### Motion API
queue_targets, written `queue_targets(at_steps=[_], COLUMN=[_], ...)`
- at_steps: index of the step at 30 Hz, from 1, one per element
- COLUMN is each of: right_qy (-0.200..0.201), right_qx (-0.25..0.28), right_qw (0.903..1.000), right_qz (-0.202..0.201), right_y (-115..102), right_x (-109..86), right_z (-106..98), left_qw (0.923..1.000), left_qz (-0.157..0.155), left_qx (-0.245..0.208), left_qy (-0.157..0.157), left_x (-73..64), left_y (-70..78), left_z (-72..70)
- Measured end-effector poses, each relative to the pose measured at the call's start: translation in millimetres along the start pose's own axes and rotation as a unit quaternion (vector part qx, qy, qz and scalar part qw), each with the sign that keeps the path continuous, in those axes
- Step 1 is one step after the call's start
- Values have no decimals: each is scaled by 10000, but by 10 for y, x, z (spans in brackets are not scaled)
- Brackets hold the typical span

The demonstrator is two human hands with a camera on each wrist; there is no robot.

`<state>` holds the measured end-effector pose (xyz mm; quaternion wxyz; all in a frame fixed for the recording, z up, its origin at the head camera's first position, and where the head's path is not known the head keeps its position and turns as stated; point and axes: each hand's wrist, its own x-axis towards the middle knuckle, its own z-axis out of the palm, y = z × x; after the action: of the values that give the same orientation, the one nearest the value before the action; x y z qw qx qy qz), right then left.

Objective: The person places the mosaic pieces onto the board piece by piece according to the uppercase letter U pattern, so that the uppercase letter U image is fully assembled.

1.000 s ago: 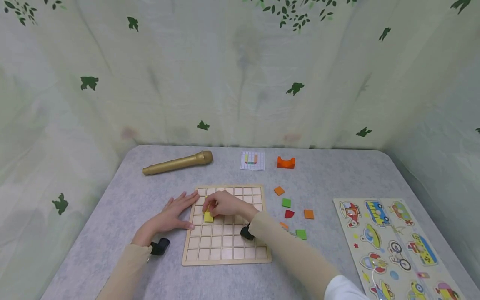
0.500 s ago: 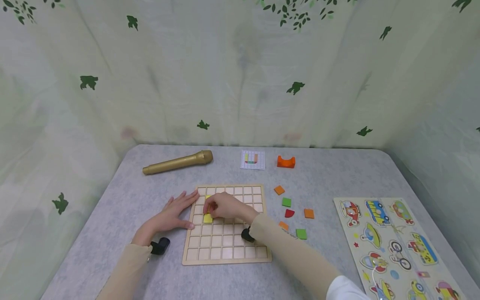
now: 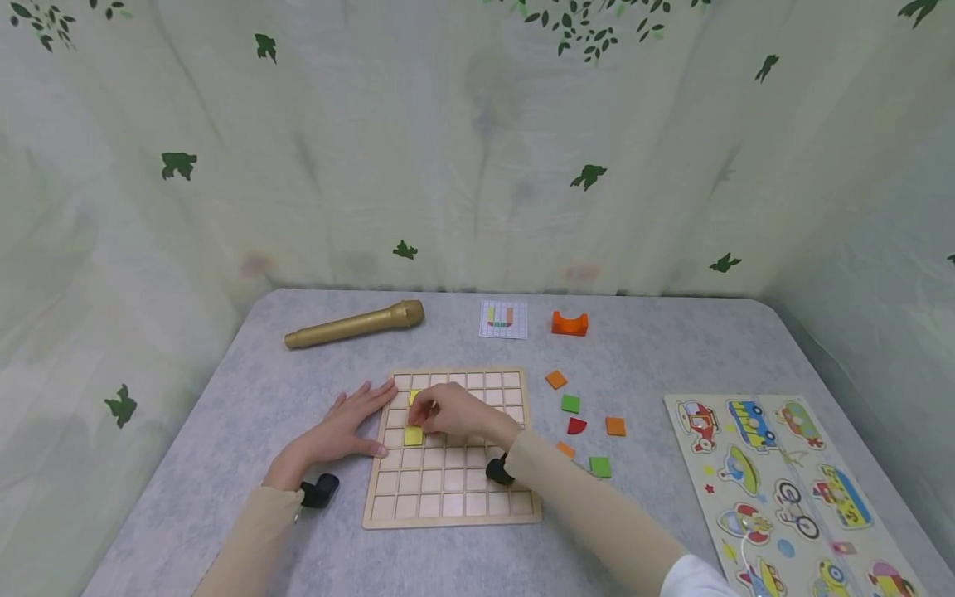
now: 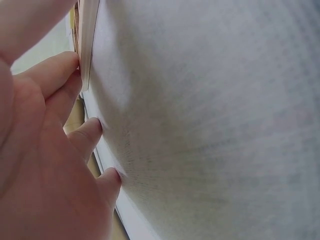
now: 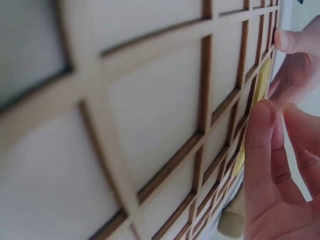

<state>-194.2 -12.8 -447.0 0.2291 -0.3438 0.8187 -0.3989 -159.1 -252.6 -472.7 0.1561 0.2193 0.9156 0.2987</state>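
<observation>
A wooden grid board (image 3: pixel 452 504) lies on the table in front of me. My left hand (image 3: pixel 346 433) rests at its left edge, fingers spread, with the thumb on the frame. Over the board's left part, the curled fingers of my right hand (image 3: pixel 457 411) hold the edge of a yellow square tile (image 3: pixel 413 437). In the right wrist view this yellow tile (image 5: pixel 262 82) sits slightly raised and tilted on the grid, with thumb and fingertips right at its end. Another yellow piece (image 3: pixel 414 397) lies farther up the board, partly hidden behind the right hand.
Right of the board lie orange (image 3: pixel 615 426), green (image 3: pixel 570 404) and red (image 3: pixel 577 425) pieces. Behind stand a gold microphone (image 3: pixel 354 324), a pattern card (image 3: pixel 503 320) and an orange curved block (image 3: pixel 569 324). A vehicle puzzle board (image 3: pixel 761 464) lies at the right.
The right hand has shifted slightly to the right. The yellow tile beneath its fingertips has moved slightly toward me and sits squarer to the grid. The left hand has stayed in place.
</observation>
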Motion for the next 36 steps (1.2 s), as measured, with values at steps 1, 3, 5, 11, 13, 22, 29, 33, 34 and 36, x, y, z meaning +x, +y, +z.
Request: queue_targets(at_steps=[1, 3, 5, 11, 13, 22, 29, 33, 34, 36], right_qy=[21, 26, -17, -133, -98, 319, 745, 882, 912, 962], right_qx=[82, 278, 498, 1085, 1322, 1625, 1542, 1569, 1546, 1496], right_qw=[10000, 9996, 9988, 9940, 9912, 9853, 9827, 9803, 9802, 9802], right_qz=[5, 16, 22, 32, 29, 429, 711, 819, 837, 869], right_y=[7, 36, 71, 254, 331, 634, 859, 990, 1022, 1074], right_x=[-20, -65, -125, -363, -455, -957, -1330, -1499, -1530, -1580], right_z=[-16, -60, -123, -362, -450, -879, -1124, -1197, -1205, -1212], left_qw=[10000, 10000, 10000, 9999, 10000, 10000, 10000, 9999, 9999, 9999], left_qz=[-33, -54, -94, -112, -84, -23, -58, -98, -103, -118], left_qx=[1, -1, 1, 37, 40, 27, 47, 68, 61, 42], left_qy=[-7, -4, -3, 11, 21, 42, 9, -3, -4, -12], left_x=[1, 0, -2, -5, -5, 0, 8, 2, 0, -5], left_y=[3, 7, 12, 19, 17, 23, 14, 19, 22, 25], left_z=[1, 0, -1, 3, 5, 8, 4, 1, 1, 1])
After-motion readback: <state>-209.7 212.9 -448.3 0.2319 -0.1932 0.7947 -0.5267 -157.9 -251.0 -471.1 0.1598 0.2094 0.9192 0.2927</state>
